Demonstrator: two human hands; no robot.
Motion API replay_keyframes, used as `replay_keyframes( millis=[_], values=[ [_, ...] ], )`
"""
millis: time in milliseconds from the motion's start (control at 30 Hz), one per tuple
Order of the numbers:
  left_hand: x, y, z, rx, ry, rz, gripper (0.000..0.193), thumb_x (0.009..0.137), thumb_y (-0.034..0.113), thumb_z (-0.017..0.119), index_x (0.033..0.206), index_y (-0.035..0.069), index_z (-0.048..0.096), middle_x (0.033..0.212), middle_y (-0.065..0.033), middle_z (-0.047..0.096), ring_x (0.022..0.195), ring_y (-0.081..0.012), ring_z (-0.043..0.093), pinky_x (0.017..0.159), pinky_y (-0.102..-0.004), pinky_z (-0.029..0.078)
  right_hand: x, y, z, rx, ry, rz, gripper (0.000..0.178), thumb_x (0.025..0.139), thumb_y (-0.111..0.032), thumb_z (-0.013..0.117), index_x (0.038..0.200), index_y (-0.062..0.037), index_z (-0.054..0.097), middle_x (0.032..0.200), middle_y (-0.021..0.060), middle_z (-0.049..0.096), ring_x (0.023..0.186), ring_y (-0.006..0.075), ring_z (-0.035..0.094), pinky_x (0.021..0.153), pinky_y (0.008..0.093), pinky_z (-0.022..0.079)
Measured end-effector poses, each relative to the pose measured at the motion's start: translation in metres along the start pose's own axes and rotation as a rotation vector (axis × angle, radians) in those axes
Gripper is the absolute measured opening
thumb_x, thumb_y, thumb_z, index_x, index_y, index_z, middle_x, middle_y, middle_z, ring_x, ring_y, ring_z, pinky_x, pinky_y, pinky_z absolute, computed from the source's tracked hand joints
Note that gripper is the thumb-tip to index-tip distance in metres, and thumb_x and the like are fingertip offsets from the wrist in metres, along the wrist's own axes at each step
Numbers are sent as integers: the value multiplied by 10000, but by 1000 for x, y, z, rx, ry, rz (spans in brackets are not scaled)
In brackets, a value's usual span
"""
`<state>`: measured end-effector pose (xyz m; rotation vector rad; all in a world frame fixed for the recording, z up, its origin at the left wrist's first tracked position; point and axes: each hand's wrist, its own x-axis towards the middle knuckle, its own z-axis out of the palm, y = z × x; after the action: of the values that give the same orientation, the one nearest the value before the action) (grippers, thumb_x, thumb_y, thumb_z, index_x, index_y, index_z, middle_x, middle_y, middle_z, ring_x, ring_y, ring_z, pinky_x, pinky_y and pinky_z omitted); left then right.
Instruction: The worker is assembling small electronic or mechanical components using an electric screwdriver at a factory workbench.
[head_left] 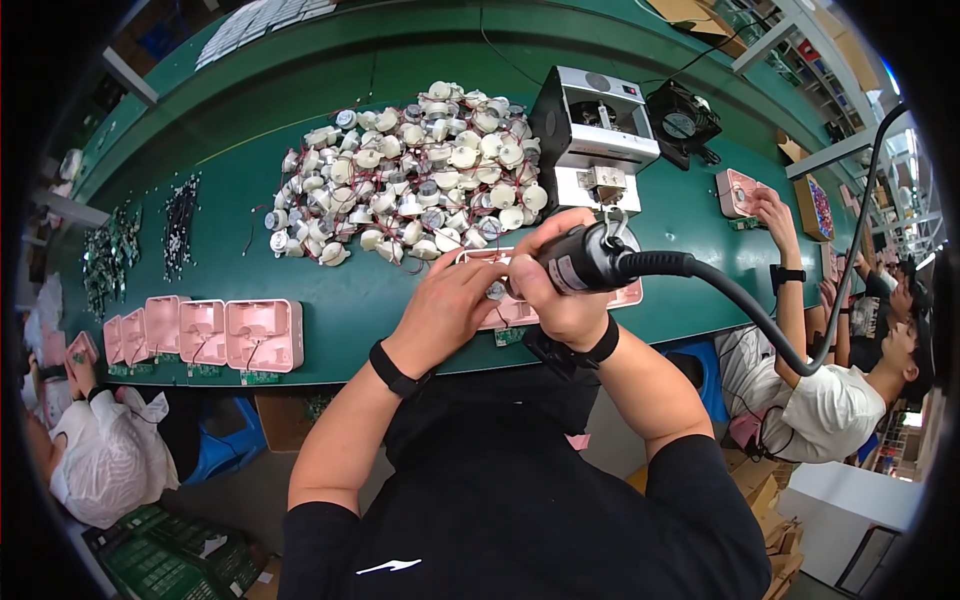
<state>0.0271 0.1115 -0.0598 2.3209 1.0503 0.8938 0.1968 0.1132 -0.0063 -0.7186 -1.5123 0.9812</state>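
Observation:
My right hand [572, 312] is wrapped round a black corded electric screwdriver [580, 262], its thick cable running off to the right. Under both hands lies a pink plastic housing [628, 296], partly covered by them. My left hand [448, 306] is closed over the housing's left side, fingertips pinched beside a small greyish round part [497, 290]; what they grip is hidden. The screwdriver's tip cannot be seen behind my fingers. A small green circuit board [509, 337] sticks out at the housing's near edge.
Beyond my hands lies a big heap of white motors [410, 175] with red wires. A silver-and-black machine [600, 125] and a black fan [685, 122] stand behind. Pink housings [264, 335] line the left edge, near screw piles [181, 225]. A co-worker's hand [774, 215] is at right.

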Motion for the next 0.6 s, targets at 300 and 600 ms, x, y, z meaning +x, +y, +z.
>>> replay_keyframes(
  millis=[300, 600],
  values=[
    [-13, 12, -17, 19, 91, -35, 399, 746, 70, 740, 1115, 58, 590, 1182, -127, 582, 1100, -316, 567, 959, -414, 449, 32, -55, -53, 139, 272, -152, 204, 912, -85, 554, 1083, -51, 448, 730, 95, 546, 560, 173, 517, 555, 319, 480],
    [-31, 16, -2, -187, 243, -324, 484, 781, 141, 760, 1200, 30, 543, 1296, -127, 530, 1033, -282, 585, 831, -362, 499, 80, -34, -107, -45, 420, -236, 115, 919, -81, 566, 989, -9, 510, 690, 73, 522, 550, 178, 517, 545, 333, 466]
  ],
)
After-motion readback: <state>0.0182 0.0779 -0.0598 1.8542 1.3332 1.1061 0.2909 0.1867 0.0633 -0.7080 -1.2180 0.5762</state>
